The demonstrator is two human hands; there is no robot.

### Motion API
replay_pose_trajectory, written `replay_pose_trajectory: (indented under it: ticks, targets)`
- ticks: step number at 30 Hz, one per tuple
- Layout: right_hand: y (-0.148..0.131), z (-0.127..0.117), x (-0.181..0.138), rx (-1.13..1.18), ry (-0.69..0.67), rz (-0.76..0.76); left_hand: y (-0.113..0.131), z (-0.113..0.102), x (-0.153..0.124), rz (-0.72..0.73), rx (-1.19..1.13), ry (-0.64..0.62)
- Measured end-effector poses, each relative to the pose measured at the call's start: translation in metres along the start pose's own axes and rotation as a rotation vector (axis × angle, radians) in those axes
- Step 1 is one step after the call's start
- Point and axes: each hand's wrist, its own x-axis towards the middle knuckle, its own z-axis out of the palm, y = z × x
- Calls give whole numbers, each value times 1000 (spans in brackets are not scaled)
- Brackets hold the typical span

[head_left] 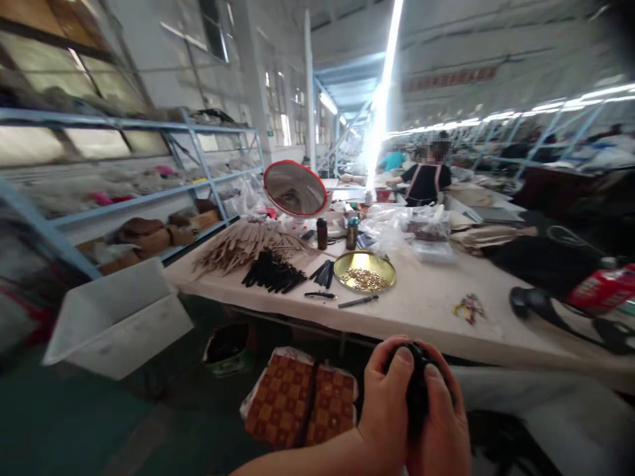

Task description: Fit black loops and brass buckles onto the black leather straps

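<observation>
Both my hands are clasped together low in the head view, below the front edge of the worktable (426, 311). My left hand (384, 403) and my right hand (441, 423) wrap round a small black object (415, 390) held between them; only its dark top shows between my thumbs. On the table ahead lie a gold round tray (364, 271) with small metal pieces, a heap of black strips (272, 271) and a fan of tan strips (245, 243).
A checkered seat cushion (297, 404) sits below left. A white bin (116, 317) stands at left before blue shelving (149, 192). A red-rimmed mirror (295, 189) stands at the back. Black shoe parts (546, 264) and a red packet (602, 287) lie right. A person (426, 180) works farther back.
</observation>
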Motion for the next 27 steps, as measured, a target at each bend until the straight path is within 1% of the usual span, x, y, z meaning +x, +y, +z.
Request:
replay_pose_trajectory:
  ticks: [2,4,6,8,10,12,15,18,20,23,25,27]
  targets:
    - [2,8,33,19,57,-2,-7,8,37,-58,17,-15]
    - [3,17,74,52,92,-7,-17,18,78,-84,33,-32]
    - [3,25,123,70,116,-7,-32,32,126,-87,58,-41]
    - [4,29,184,51,140,4,-55,46,183,-83,100,-33]
    - [8,28,255,-8,166,22,-87,59,248,-89,136,-1]
    - [17,22,330,-78,185,42,-126,68,319,-100,164,47]
    - [41,7,441,-160,240,70,-190,74,420,-128,242,90]
    - [71,-10,536,-174,292,85,-248,75,502,-126,384,107]
    - [91,-22,589,-204,321,31,-281,76,544,-128,443,94]
    - [117,-39,653,-328,370,-96,-321,78,595,-127,506,72]
    - [130,-49,687,-403,394,-157,-341,76,623,-102,572,63]
    - [140,-57,711,-475,407,-219,-356,72,644,-57,652,67]
